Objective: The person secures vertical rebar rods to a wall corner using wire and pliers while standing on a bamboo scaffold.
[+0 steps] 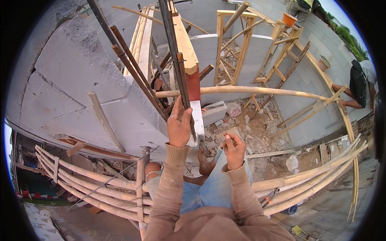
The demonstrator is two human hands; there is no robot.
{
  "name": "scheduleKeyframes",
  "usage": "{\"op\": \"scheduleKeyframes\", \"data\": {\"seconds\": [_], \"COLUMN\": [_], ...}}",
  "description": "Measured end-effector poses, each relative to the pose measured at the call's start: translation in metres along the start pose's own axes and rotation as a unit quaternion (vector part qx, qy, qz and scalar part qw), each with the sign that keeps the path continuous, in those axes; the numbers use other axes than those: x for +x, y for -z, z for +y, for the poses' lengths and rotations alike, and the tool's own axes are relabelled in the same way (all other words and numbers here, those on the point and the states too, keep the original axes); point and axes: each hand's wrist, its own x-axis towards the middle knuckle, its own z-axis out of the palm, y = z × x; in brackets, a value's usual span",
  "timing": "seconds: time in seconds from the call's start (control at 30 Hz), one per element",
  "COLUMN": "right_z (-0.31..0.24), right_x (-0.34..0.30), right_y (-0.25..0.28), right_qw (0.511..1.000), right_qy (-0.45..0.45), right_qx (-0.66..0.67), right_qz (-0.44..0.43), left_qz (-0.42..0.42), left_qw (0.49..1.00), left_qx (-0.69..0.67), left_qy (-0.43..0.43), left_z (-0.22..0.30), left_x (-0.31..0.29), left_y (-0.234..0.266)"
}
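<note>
My left hand [179, 125] is raised beside an upright dark steel bar [183, 82], its fingers stretched upward and its thumb against the bar. To the right, my right hand [235, 150] is held up above my thigh, with thumb and fingers pinched together. Whatever lies in that pinch, if anything, is too small to make out. Several rusty bars [134, 70] lean beside the block wall [80, 72], left of my left hand. Just beyond my hands, a bamboo pole [245, 90] crosses sideways behind the steel bar. Below the bar is a white block [197, 116].
I sit over bamboo scaffold poles [317, 174]; a tool with orange handles [268, 199] rests among them. Rubble [237, 124] covers the floor. A co-worker [360, 86] sits at the right; another person [299, 9] is at the top. An orange bucket [288, 19] stands near timber frames [219, 40].
</note>
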Motion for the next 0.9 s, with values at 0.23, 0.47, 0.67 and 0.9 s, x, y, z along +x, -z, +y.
{"op": "scheduleKeyframes", "data": {"seconds": [0.23, 0.47, 0.67, 0.9], "right_z": [0.002, 0.016, 0.026, 0.035], "right_x": [0.0, -0.002, -0.007, -0.007], "right_y": [0.012, -0.001, -0.004, 0.004], "right_qw": [0.999, 0.997, 0.996, 0.994], "right_qy": [0.003, -0.032, -0.042, -0.055], "right_qx": [-0.046, -0.072, -0.075, -0.097], "right_qz": [0.021, -0.008, -0.022, -0.006], "left_qz": [0.08, 0.071, 0.037, 0.026], "left_qw": [0.993, 0.95, 0.979, 0.978], "left_qx": [-0.037, -0.047, 0.117, 0.157], "left_qy": [0.072, 0.3, 0.162, 0.132], "left_z": [-0.021, -0.083, -0.144, -0.149], "left_x": [-0.06, -0.111, -0.083, -0.061], "left_y": [-0.011, -0.007, -0.022, -0.012]}}
